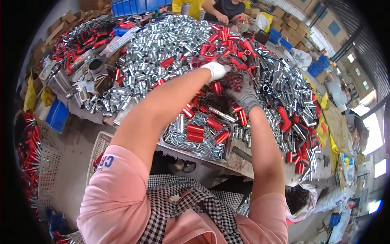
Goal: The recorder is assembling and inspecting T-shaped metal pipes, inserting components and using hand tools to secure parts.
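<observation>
Both my arms reach over a heaped worktable, hands close together at its middle. My left hand [217,71], in a white glove, is closed at the left edge of a tangled clump of dark wire springs [233,80]. From the right, my right hand [246,95], in a grey glove, curls its fingers round the same clump. Some fingertips are hidden in the dark tangle. Just below sits a metal tray [191,152] holding thin silver pins and several red cylindrical sleeves [195,133]. More dark springs [209,99] lie between the tray and my hands.
Silver sockets [162,38] are piled at the far left, longer metal tubes [280,77] at the right. Red-handled tools [87,40] heap at the far left corner. Another person [223,12] works across the table. A plastic crate [50,166] stands on the floor at left.
</observation>
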Action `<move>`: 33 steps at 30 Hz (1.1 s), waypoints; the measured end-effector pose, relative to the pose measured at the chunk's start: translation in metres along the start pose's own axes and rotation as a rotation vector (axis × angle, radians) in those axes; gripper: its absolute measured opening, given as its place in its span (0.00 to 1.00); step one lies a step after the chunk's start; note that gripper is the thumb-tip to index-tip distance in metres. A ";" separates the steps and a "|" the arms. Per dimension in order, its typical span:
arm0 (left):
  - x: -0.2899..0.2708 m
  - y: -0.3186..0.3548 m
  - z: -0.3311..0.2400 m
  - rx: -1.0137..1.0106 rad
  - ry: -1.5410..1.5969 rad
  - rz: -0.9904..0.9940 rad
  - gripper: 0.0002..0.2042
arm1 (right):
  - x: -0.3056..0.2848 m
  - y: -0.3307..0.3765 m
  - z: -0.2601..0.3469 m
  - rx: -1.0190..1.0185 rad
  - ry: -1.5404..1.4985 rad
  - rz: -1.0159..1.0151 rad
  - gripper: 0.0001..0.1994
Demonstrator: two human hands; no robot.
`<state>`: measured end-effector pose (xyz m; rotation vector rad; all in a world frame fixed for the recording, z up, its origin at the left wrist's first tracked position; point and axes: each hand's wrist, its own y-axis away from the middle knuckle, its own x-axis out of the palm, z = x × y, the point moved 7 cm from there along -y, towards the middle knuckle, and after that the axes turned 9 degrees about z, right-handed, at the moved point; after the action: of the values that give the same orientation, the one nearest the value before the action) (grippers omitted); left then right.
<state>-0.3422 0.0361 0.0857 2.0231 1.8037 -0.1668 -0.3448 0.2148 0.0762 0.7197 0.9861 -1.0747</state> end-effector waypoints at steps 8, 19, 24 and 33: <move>-0.024 -0.021 -0.003 0.159 -0.755 0.172 0.27 | -0.003 0.038 0.097 -0.393 0.392 -0.279 0.54; -0.031 0.025 0.010 0.672 -1.423 -0.025 0.17 | 0.023 0.023 0.116 -0.353 0.428 -0.202 0.49; -0.004 0.056 0.025 0.469 -0.571 -0.029 0.23 | 0.051 0.023 0.073 -0.252 0.620 -0.168 0.37; -0.006 0.075 0.022 0.662 -0.473 -0.195 0.16 | 0.041 0.050 0.069 -0.186 0.569 -0.117 0.32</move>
<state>-0.2660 0.0164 0.0850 1.9433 1.7540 -1.3307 -0.2708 0.1565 0.0671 0.8409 1.6089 -0.8749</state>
